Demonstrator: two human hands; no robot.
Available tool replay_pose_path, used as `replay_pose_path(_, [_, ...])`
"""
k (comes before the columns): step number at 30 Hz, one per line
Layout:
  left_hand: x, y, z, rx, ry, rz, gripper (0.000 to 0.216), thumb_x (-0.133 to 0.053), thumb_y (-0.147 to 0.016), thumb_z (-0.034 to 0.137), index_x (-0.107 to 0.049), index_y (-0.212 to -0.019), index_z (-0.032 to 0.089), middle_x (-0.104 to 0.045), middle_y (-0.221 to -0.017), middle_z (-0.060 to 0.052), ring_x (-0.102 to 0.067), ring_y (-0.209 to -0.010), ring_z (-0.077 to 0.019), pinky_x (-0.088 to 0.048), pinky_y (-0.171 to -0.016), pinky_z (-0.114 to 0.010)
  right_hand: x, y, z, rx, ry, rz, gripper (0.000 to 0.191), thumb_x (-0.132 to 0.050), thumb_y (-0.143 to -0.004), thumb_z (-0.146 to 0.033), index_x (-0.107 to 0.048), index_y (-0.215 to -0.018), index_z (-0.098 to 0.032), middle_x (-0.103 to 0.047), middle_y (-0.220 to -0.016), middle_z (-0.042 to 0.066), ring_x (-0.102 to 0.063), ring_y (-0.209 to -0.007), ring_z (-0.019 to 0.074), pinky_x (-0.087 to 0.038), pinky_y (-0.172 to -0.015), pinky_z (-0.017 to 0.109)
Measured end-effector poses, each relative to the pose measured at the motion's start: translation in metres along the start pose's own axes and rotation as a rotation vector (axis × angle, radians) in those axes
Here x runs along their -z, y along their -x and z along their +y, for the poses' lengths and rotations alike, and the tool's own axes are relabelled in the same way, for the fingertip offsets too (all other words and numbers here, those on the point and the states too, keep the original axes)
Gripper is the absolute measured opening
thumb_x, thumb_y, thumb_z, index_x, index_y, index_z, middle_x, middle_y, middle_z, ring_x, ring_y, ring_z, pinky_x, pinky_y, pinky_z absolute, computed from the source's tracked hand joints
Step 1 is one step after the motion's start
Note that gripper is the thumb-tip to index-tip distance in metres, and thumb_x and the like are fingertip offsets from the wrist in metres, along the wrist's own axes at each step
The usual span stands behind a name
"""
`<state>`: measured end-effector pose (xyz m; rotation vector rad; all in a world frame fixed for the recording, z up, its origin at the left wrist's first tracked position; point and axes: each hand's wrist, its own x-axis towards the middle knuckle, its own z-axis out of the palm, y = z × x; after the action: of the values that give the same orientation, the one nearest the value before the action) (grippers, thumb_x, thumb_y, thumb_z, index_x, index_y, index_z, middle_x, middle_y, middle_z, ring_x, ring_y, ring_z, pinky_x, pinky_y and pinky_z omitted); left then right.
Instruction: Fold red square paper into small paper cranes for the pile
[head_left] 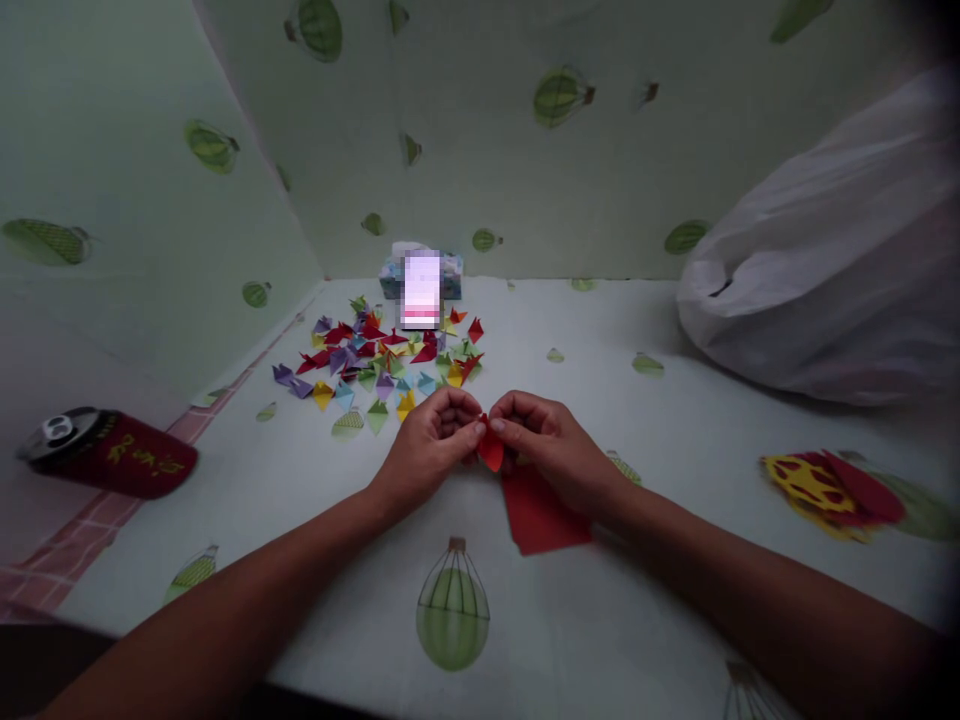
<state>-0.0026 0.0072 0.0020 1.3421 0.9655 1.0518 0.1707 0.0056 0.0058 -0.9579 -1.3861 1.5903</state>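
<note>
Between my two hands is a small folded piece of red origami paper [491, 450]. My left hand [439, 435] pinches its left side between thumb and fingers. From the other side, my right hand [544, 435] pinches it too, with the fingers curled. Flat on the table below my right hand lies a red paper sheet [544, 515], partly covered by that hand. Beyond my left hand spreads a pile of small folded paper pieces [375, 350] in red, purple, yellow, green, blue and orange.
A phone [421, 290] with a blurred screen leans on a tissue box [453, 270] at the back. The red can [120, 455] is at the left. A white plastic bag [832, 270] bulges at the right, above a red and yellow item [825, 490] on the table [360, 630].
</note>
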Motion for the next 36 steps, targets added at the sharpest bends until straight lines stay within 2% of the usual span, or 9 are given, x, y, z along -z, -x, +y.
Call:
replay_pose_path(2, [0.000, 0.000, 0.001, 0.001, -0.010, -0.003, 0.017, -0.069, -0.080, 0.025, -0.061, -0.093, 0.017, -0.062, -0.075, 0.001, -0.058, -0.063, -0.0094, -0.048, -0.059, -0.021, 0.000, 0.000, 0.000, -0.001, -0.001, 0.002, 0.022, -0.067, -0.084, -0.038, -0.057, -0.079, -0.019, -0.063, -0.065, -0.002, -0.052, -0.054, 0.0099, -0.042, -0.056, 0.024])
replay_pose_path(10, [-0.002, 0.001, 0.006, 0.049, -0.081, 0.078, 0.015, -0.069, -0.078, 0.027, -0.058, -0.079, 0.016, -0.061, -0.062, 0.002, -0.056, -0.053, -0.0091, -0.047, -0.053, -0.021, 0.001, -0.001, 0.001, 0.028, 0.063, -0.004, 0.018, -0.062, -0.085, -0.033, -0.055, -0.077, -0.019, -0.060, -0.066, -0.003, -0.052, -0.054, 0.0104, -0.042, -0.056, 0.026])
replay_pose_path(13, [-0.004, 0.002, 0.006, 0.040, -0.132, 0.096, 0.014, -0.067, -0.078, 0.027, -0.058, -0.078, 0.017, -0.062, -0.064, 0.002, -0.058, -0.054, -0.0098, -0.048, -0.053, -0.022, -0.002, -0.001, 0.000, 0.091, 0.259, 0.067, 0.015, -0.059, -0.085, -0.027, -0.054, -0.073, -0.019, -0.057, -0.065, -0.002, -0.051, -0.057, 0.0117, -0.039, -0.056, 0.026])
replay_pose_path(17, [-0.006, 0.004, 0.003, 0.009, -0.207, 0.120, 0.011, -0.066, -0.079, 0.025, -0.058, -0.076, 0.017, -0.061, -0.064, 0.002, -0.057, -0.054, -0.0097, -0.047, -0.053, -0.022, -0.007, 0.004, 0.005, 0.293, 0.695, 0.172, 0.016, -0.054, -0.086, -0.019, -0.051, -0.070, -0.020, -0.057, -0.067, -0.001, -0.049, -0.061, 0.0126, -0.036, -0.060, 0.027])
replay_pose_path(20, [-0.007, 0.006, 0.002, 0.023, -0.221, 0.125, 0.012, -0.066, -0.080, 0.025, -0.058, -0.075, 0.017, -0.061, -0.064, 0.002, -0.057, -0.054, -0.0103, -0.047, -0.054, -0.023, -0.008, 0.008, 0.008, 0.359, 0.852, 0.195, 0.017, -0.053, -0.086, -0.018, -0.048, -0.070, -0.020, -0.056, -0.066, 0.000, -0.046, -0.059, 0.0124, -0.033, -0.059, 0.027])
replay_pose_path(23, [-0.007, 0.007, 0.001, 0.021, -0.194, 0.118, 0.014, -0.066, -0.080, 0.027, -0.057, -0.076, 0.017, -0.061, -0.064, 0.002, -0.058, -0.055, -0.0108, -0.049, -0.054, -0.023, -0.008, 0.008, 0.006, 0.321, 0.752, 0.163, 0.016, -0.053, -0.086, -0.019, -0.050, -0.070, -0.020, -0.057, -0.066, 0.000, -0.048, -0.060, 0.0129, -0.035, -0.060, 0.027])
replay_pose_path(28, [-0.006, 0.006, 0.002, -0.015, -0.119, 0.078, 0.015, -0.067, -0.082, 0.028, -0.058, -0.079, 0.017, -0.061, -0.065, 0.002, -0.060, -0.056, -0.0103, -0.050, -0.056, -0.023, -0.004, 0.003, -0.002, 0.040, 0.182, 0.046, 0.018, -0.054, -0.089, -0.031, -0.053, -0.075, -0.020, -0.058, -0.063, -0.002, -0.051, -0.055, 0.0124, -0.041, -0.056, 0.027])
replay_pose_path(30, [-0.004, 0.006, 0.002, -0.024, -0.104, 0.066, 0.016, -0.067, -0.083, 0.028, -0.058, -0.080, 0.016, -0.061, -0.066, 0.002, -0.060, -0.057, -0.0101, -0.050, -0.057, -0.022, -0.002, 0.001, -0.002, -0.009, 0.050, 0.016, 0.018, -0.059, -0.087, -0.034, -0.053, -0.077, -0.020, -0.058, -0.062, -0.003, -0.051, -0.053, 0.0114, -0.042, -0.055, 0.026])
replay_pose_path(36, [-0.002, 0.005, 0.003, -0.017, -0.068, 0.017, 0.014, -0.067, -0.084, 0.028, -0.058, -0.083, 0.016, -0.061, -0.071, 0.002, -0.061, -0.060, -0.0101, -0.050, -0.059, -0.023, 0.000, 0.000, -0.002, -0.012, 0.007, -0.005, 0.020, -0.065, -0.083, -0.035, -0.055, -0.077, -0.019, -0.057, -0.064, -0.003, -0.050, -0.052, 0.0101, -0.040, -0.052, 0.025])
